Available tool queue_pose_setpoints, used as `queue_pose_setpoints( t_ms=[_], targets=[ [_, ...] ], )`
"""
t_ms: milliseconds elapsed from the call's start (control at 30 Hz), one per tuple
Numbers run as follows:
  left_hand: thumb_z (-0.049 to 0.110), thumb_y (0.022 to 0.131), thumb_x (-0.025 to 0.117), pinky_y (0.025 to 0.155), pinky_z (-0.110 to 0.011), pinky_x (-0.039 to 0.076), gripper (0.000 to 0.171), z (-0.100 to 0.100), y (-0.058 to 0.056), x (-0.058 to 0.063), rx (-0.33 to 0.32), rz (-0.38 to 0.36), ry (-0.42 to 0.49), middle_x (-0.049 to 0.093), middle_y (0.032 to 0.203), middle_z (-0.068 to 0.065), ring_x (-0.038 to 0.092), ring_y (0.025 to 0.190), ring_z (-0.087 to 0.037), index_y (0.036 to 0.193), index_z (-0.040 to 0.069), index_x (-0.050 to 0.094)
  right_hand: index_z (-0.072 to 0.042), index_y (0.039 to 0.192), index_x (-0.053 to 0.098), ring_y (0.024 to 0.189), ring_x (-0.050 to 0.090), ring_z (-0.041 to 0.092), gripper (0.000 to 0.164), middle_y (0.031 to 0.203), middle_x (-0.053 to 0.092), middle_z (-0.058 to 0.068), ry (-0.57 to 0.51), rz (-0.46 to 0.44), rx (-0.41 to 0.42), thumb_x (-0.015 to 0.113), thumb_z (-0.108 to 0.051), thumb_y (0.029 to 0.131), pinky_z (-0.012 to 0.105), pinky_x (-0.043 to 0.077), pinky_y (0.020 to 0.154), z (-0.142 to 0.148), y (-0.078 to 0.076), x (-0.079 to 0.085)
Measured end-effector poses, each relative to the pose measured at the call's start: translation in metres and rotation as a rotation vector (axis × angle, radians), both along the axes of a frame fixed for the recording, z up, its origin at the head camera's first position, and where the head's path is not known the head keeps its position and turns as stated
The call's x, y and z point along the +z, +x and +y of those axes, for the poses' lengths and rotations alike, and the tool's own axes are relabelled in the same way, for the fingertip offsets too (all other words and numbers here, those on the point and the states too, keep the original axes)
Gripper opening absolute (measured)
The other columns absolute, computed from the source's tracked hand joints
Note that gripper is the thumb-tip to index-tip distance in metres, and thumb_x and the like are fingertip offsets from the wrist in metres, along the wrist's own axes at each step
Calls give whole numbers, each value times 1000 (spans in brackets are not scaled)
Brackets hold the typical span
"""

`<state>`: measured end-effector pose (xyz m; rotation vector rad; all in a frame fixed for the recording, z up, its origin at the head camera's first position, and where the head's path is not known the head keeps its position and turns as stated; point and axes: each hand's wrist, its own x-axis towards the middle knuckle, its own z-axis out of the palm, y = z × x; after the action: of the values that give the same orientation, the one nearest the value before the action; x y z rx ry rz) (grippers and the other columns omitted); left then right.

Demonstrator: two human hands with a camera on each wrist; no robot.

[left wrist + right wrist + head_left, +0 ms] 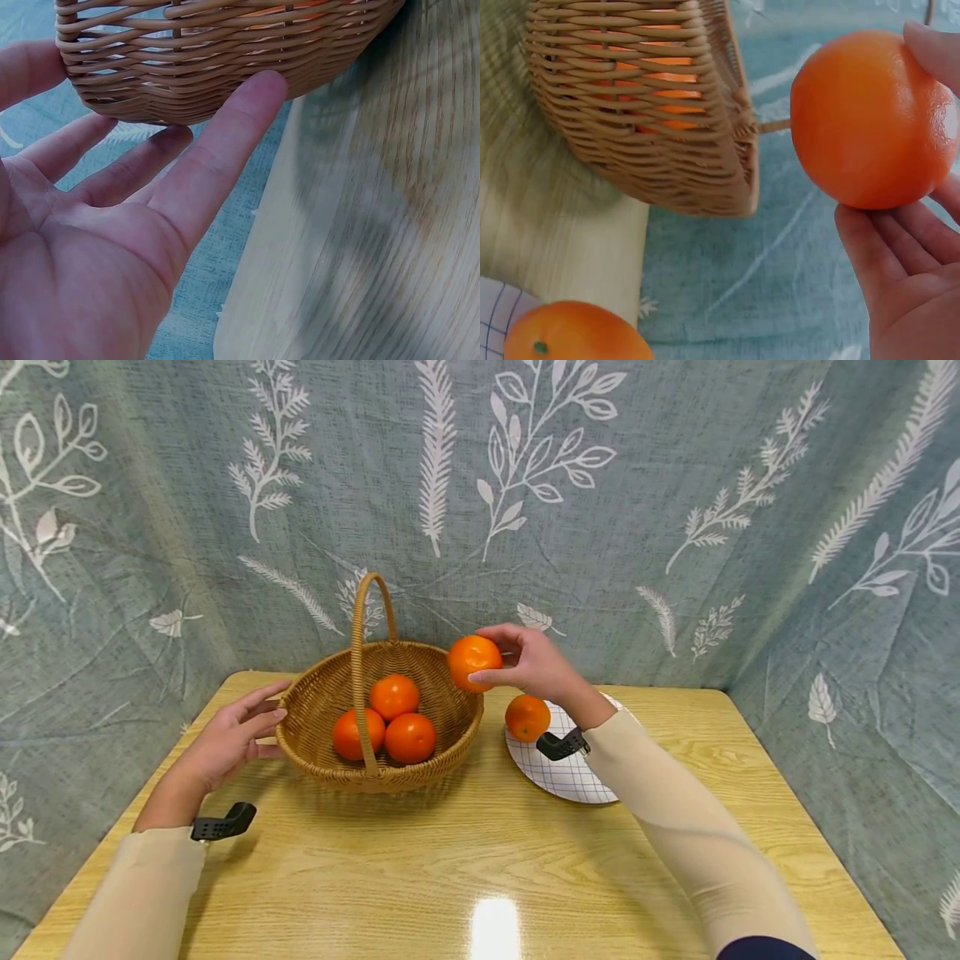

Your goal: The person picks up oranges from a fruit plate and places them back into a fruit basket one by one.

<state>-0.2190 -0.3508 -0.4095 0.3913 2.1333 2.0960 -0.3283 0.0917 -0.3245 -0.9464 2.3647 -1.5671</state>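
Observation:
My right hand (528,664) pinches an orange (474,662) between thumb and fingertips, just over the right rim of a wicker basket (315,718). The right wrist view shows that orange (874,120) raised beside the basket wall (652,112). Three more oranges (410,738) lie inside the basket, partly behind its tall handle (358,668). With fingers spread and fairly straight, my left hand (232,735) rests against the basket's left side. In the left wrist view its fingertips (262,86) are right at the woven wall (225,52).
Right of the basket is a white plate with a grid pattern (555,781), bearing one orange (527,718) on its left part. The wooden table (390,868) ends at a grey-green leaf-print curtain (570,585) behind and at both sides.

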Motion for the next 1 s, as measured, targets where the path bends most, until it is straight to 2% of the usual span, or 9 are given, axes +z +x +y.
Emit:
queue_pose_setpoints(
  t_ms=[233,400,500,667,800,1000],
  targets=[
    [12,110,46,77,-34,64,62,0,-1,-1,2,0,12,58,130,5,72,103,-13,165,10,19,-7,135,63,111,69,20,62,124,70,8,60,47,42,89,-20,81,31,60,93,-21,-4,-9],
    [12,110,47,76,-33,64,61,1,-1,-1,6,0,15,58,129,6,72,103,-13,165,10,20,-9,134,64,110,70,19,63,125,71,5,169,102,39,90,-29,80,28,60,89,-33,-6,-14],
    [12,110,46,77,-33,64,61,2,-1,0,6,-3,15,58,130,7,72,103,-13,165,10,19,-9,139,60,113,69,18,69,130,69,5,231,131,57,89,-33,81,28,60,89,-38,-10,-18],
    [12,110,46,77,-33,64,61,2,0,1,7,-6,8,57,131,7,72,103,-12,165,11,19,-7,144,58,112,67,19,74,135,67,6,350,255,91,86,-38,83,29,58,91,-47,-15,-21],
    [12,110,46,77,-33,64,61,2,0,1,9,-9,5,57,131,7,72,104,-12,165,11,19,-10,143,61,112,64,17,71,134,67,5,472,332,110,85,-42,84,29,55,93,-55,-18,-22],
    [13,110,47,76,-34,64,61,2,-1,0,18,-15,3,56,130,6,72,103,-13,165,11,20,-6,140,62,121,61,22,69,138,64,8,635,435,175,84,-41,85,31,50,103,-68,-20,-20]
  ],
)
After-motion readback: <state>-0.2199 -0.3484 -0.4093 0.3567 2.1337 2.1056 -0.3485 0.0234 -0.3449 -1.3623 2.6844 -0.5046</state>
